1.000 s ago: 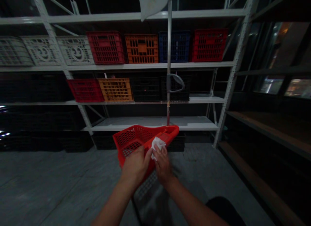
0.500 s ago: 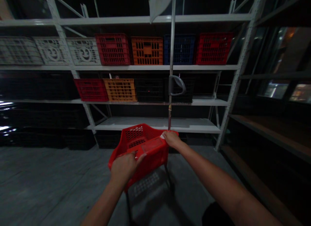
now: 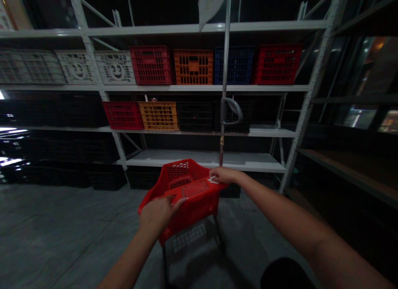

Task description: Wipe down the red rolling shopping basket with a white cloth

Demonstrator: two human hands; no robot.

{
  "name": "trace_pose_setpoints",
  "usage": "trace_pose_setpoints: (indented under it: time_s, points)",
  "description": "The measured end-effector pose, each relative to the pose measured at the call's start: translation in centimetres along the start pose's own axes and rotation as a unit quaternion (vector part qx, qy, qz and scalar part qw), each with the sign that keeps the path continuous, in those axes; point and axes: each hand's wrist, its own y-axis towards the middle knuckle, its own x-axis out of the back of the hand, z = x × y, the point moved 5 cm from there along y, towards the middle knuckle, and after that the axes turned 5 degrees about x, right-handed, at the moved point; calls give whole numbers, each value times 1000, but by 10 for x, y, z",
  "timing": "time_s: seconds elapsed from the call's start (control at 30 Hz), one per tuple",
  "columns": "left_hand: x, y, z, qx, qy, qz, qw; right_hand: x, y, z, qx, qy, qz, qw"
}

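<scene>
I hold a red plastic basket (image 3: pixel 189 197) in front of me, above a dark stand (image 3: pixel 192 243). My left hand (image 3: pixel 157 212) grips its near rim, fingers curled over the edge. At the far right corner of the rim rests my right hand (image 3: pixel 222 176), closed on a small white cloth (image 3: pixel 213 180) pressed against the plastic. The basket tilts, its open side facing up and away from me.
A white metal rack (image 3: pixel 199 88) stands ahead, holding red, orange, blue, black and white crates. A metal pole with a grey handle (image 3: pixel 231 110) rises just behind the basket. Dark shelving (image 3: pixel 351 168) runs along the right. The floor is grey concrete.
A second ago both hands met at the near rim with the cloth. My right hand has since reached out to the far right corner, and the basket has turned and levelled.
</scene>
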Motion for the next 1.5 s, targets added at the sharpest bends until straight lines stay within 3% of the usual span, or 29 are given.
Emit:
trace_pose_setpoints:
  time_s: [0.13,0.23,0.43,0.57,0.67,0.77,0.93,1.0,1.07,1.13,1.27,1.33,1.43,1.5]
  points:
    - [0,0,-1,17,3,8,1000,-12,18,10,-65,-2,-68,996]
    - [1,1,-1,20,-6,10,1000,-16,20,13,-74,11,-93,993]
    - [2,2,8,22,4,3,1000,2,-9,6,32,45,-7,998]
    - [0,4,16,15,7,-1,1000,21,-33,-13,62,-33,10,997]
    - [-2,5,17,3,12,-14,1000,24,-48,-31,4,-65,-48,997]
    - [-2,5,16,2,11,-19,1000,6,-58,-31,-17,-40,-135,990]
    - [1,1,10,-4,29,-30,999,-41,-64,13,19,-38,-320,947]
    - [0,1,10,-7,32,-26,999,-57,-66,30,65,-52,-360,929]
    - [-1,1,11,-4,31,-24,999,-66,-69,34,113,-80,-378,915]
    - [-2,2,12,-2,31,-25,999,-66,-72,21,126,-101,-398,903]
    - [0,3,13,4,28,-18,999,-51,-74,-27,-4,-51,-478,877]
    - [0,3,12,10,28,-10,999,-53,-71,-33,-69,1,-511,857]
    - [0,3,13,17,37,-9,999,-75,-67,-5,-75,43,-556,827]
    - [-1,3,15,21,40,-12,999,-98,-65,25,-35,32,-559,828]
